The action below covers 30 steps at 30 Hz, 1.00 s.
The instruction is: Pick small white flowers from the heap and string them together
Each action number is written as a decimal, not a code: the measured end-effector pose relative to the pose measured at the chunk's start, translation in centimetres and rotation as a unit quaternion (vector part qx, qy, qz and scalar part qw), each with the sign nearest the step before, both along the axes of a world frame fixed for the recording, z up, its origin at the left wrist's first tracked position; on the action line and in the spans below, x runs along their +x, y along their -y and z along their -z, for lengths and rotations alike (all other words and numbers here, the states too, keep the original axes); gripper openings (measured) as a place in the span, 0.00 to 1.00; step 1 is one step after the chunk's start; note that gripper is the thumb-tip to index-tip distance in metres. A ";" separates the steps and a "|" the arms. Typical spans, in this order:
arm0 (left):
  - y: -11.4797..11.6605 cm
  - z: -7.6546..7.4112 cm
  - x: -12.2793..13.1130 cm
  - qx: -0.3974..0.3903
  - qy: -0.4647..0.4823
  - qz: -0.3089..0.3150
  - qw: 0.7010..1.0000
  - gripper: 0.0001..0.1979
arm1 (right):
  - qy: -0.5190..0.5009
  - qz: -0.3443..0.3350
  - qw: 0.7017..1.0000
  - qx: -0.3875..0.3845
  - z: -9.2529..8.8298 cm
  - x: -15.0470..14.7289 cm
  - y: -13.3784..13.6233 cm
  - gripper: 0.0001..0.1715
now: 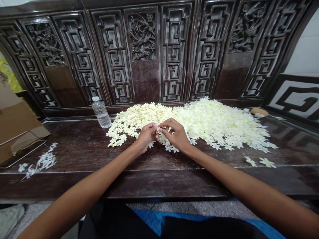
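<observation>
My left hand (147, 136) and my right hand (175, 133) meet above the front edge of a heap of flower pieces. Both are closed, with fingertips pinched together around something small and whitish that they mostly hide. Just behind them lies a pile of yellowish-cream artificial flowers (142, 114). To its right spreads a larger pile of white-green flowers (219, 122), the two heaps touching. A few petals show beneath my fingers.
A clear water bottle (101, 113) stands left of the heap. Thin white strips (46, 161) lie near a cardboard box (20, 122) at far left. Two loose flowers (267, 162) rest near the bench's right front. A carved wooden backrest (146, 76) rises behind.
</observation>
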<state>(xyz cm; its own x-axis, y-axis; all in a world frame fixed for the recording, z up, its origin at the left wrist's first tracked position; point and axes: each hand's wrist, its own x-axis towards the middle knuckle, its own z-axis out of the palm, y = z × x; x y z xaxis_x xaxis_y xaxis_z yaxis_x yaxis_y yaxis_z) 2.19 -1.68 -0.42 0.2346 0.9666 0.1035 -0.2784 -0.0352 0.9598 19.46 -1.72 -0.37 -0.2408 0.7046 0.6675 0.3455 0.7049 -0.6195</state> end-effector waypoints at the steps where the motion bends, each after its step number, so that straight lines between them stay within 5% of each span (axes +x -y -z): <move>1: 0.0 0.0 0.0 0.007 -0.007 0.002 1.000 0.15 | -0.003 -0.005 1.000 -0.004 -0.1 0.0 0.0 0.13; 8: -0.5 0.1 -0.3 0.129 -0.098 0.000 0.987 0.24 | -0.016 -0.035 0.997 -0.068 -0.3 0.4 -0.4 0.18; 18: -2.4 1.2 -2.0 0.120 -0.164 -0.086 0.975 0.20 | -0.109 -0.066 0.987 -0.094 -1.0 1.4 -1.3 0.17; 24: -2.1 1.1 -1.8 0.165 -0.213 -0.069 0.961 0.21 | -0.030 -0.152 0.978 -0.141 0.2 1.1 -1.8 0.18; 30: -1.2 0.2 -1.4 0.186 -0.237 -0.061 0.952 0.25 | -0.008 -0.081 0.987 -0.139 0.2 1.0 -1.7 0.17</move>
<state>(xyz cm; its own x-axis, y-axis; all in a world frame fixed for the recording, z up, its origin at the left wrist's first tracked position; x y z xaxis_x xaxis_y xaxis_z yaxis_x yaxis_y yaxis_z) 0.76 -0.49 -0.58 0.2289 0.9064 0.3550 0.2104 -0.4022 0.8911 20.48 -0.02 -0.58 -0.3552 0.8143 0.4591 0.2306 0.5522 -0.8012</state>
